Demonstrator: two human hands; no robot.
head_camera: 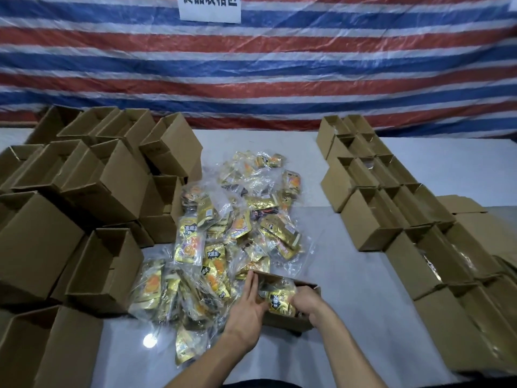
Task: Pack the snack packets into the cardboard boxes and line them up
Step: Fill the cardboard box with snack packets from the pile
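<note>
Open cardboard box (pixel 288 322) sits near the front edge of the table (pixel 358 275), centre. L hand (pixel 247 306) lies flat against its left wall, fingers straight and together, while R hand (pixel 306 302) is at its right end, fingers curled round a gold snack packet (pixel 279 301) in the box mouth. Loose snack packets (pixel 223 233), clear-wrapped, are heaped mid-table just behind and left of the box. Empty boxes (pixel 112 186) are stacked along the left edge, and lined-up boxes (pixel 391 211) stand in rows along the right edge, some w/ packets showing inside — striped tarp (pixel 279 65) w/ paper sign (pixel 209 8) behind.
</note>
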